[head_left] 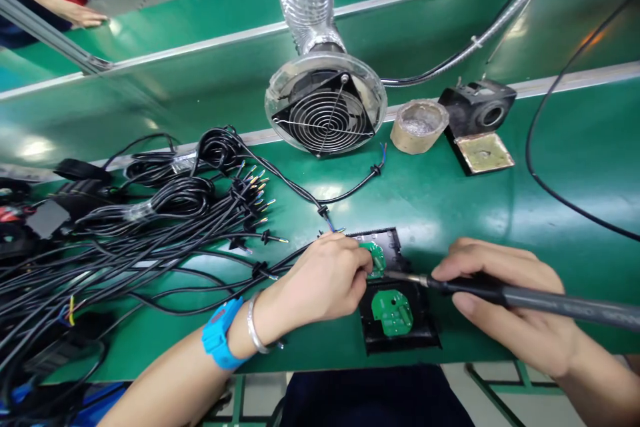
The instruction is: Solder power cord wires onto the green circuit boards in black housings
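My right hand (510,300) grips a soldering iron (480,290) like a pen. Its metal tip points left and reaches the upper green circuit board (376,259), near my left fingers. My left hand (327,277) is closed in a pinch at that board's left edge; what the fingers hold is hidden. Black cables (295,257) run from the left to beneath this hand. The board sits in a black housing (393,240), partly covered by my fingers. Just below lies a second green circuit board (393,312) in another black tray-like housing (373,343).
Bundled black cables (165,203) with stripped ends fill the left of the green bench (575,180). A fume extractor fan (327,117) hangs behind the boards. Back right stand a tape roll (420,125) and an iron stand (480,110) with a sponge (484,152). Another person's hand (80,13) rests far left.
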{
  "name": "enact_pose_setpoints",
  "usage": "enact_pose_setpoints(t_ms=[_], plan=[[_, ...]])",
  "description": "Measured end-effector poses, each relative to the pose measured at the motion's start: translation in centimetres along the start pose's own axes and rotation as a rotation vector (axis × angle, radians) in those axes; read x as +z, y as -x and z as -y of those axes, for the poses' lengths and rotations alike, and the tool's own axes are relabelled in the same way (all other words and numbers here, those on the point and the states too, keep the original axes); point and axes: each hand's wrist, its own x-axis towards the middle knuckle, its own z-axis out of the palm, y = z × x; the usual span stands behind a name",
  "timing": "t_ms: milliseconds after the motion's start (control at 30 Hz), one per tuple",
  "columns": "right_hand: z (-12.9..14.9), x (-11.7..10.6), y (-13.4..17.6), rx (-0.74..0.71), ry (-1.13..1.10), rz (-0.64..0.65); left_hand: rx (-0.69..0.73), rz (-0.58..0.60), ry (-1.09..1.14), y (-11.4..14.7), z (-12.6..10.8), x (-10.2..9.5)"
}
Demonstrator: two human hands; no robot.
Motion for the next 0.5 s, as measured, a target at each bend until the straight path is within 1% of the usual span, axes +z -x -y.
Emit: enact_pose_setpoints(t_ms=[200,333,500], plan=[[-1.2,1.2,-0.4,-0.035,-0.084,0.061,0.021,0.033,-0.041,-0.4,0.3,-0.2],[-1.5,1.7,-0.2,-0.028,-0.145,0.049,0.037,0.037,-0.074,-0.4,0.3,-0.2],[-1.5,1.9,-0.4,-0.076,-0.155,0.051,0.046,0.039,-0.078,-0.3,0.4,-0.1]])
